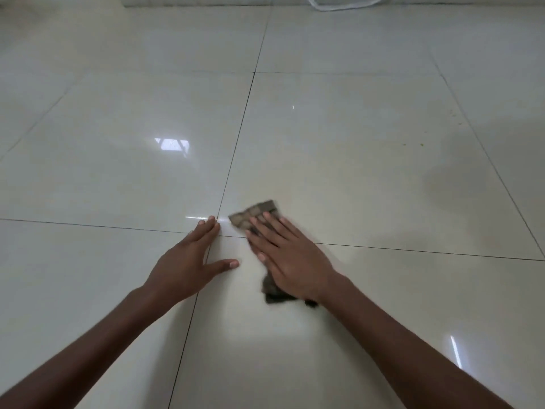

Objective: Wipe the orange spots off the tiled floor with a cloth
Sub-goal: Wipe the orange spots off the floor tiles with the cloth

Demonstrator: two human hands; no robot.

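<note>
A brown checked cloth [257,213] lies flat on the glossy pale tiled floor [354,160], just right of a tile joint. My right hand [290,256] presses flat on the cloth with fingers spread; cloth shows beyond the fingertips and behind the wrist. My left hand [191,258] rests palm-down on the bare floor to the left of the cloth, fingers apart, holding nothing. A few small orange-yellow spots [422,144] dot the tile far to the right, with more faint specks [453,113] above them.
Dark grout lines [236,149] cross the floor near both hands. A white cord [339,5] loops at the top edge beside a white base along the far wall. A dull patch [460,175] shows on the right tile.
</note>
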